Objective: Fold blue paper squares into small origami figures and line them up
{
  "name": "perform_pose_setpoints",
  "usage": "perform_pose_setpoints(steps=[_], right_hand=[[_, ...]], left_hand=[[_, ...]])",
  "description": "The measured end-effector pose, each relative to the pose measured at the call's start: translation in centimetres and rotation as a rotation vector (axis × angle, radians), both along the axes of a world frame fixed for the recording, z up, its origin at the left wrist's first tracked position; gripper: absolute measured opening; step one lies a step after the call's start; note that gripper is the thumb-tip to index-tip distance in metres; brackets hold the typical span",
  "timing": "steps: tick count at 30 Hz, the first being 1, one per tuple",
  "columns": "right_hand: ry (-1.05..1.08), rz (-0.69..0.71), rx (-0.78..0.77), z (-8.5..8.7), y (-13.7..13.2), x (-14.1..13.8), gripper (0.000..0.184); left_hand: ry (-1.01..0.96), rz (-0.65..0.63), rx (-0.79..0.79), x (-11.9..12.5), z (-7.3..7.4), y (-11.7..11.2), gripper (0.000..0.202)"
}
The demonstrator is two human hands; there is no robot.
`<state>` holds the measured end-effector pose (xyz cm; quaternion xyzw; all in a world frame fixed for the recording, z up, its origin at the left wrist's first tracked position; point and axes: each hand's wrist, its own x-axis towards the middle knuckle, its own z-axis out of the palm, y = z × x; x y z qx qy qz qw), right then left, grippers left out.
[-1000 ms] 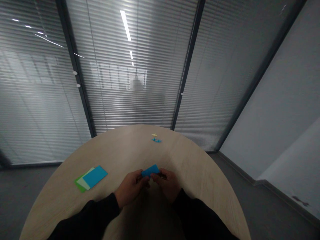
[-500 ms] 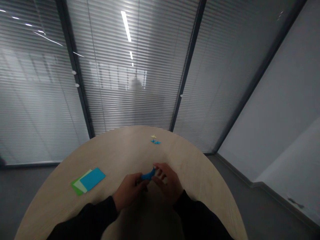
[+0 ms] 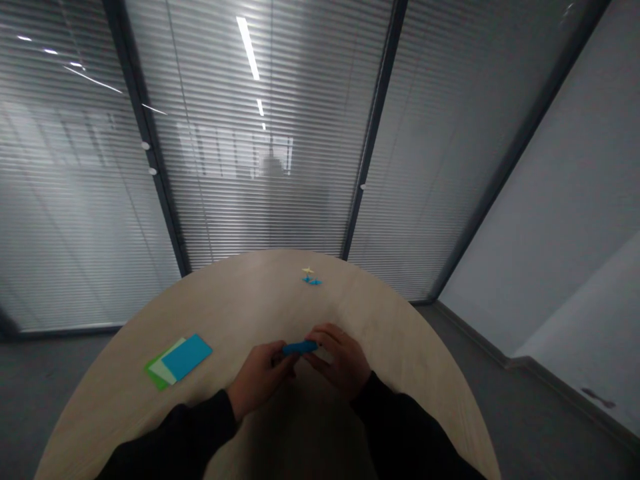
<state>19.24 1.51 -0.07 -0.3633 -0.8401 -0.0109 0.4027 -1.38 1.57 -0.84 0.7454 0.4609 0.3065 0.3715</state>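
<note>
Both of my hands meet over the near middle of a round light wooden table (image 3: 390,347). Between them is a small folded blue paper (image 3: 300,347), seen nearly edge-on as a thin strip. My left hand (image 3: 260,377) pinches its left end with the fingers curled. My right hand (image 3: 337,360) pinches its right end, fingers bent over it. Black sleeves cover both forearms.
A stack of paper sheets (image 3: 180,359), blue on top of pale and bright green, lies on the table to the left. Two small folded paper figures, one yellow (image 3: 309,271) and one blue (image 3: 313,281), sit near the far edge. Glass walls with blinds stand behind.
The blue paper showed a broad face a second ago; it has since been turned and flattened to a thin strip. My right hand's fingers came over its right end.
</note>
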Motion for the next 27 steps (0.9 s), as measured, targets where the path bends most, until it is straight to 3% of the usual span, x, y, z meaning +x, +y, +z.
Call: perform_pose_setpoints(steps=[5,9,13,18,27], right_hand=[[0.027,-0.042,-0.016,-0.1,-0.4,0.0,0.010],[0.051,-0.067,-0.052,-0.4,-0.8,-0.1,0.016],[-0.025,-0.094,-0.015,-0.8,-0.9,0.1,0.019],[-0.136,0.030,0.051,-0.9,-1.1,0.2,0.019],[0.147,0.102,0.040,-1.0,-1.9,-0.5,0.015]], left_hand=[[-0.004,-0.009,-0.015,0.1,0.1,-0.2,0.033],[0.057,-0.032,0.042,0.2,0.4,-0.5,0.032],[0.006,-0.083,0.060,0.1,0.8,-0.7,0.049],[-0.068,-0.030,-0.020,0.1,0.8,-0.5,0.063],[-0.097,-0.078,-0.020,0.0,0.5,-0.4,0.047]])
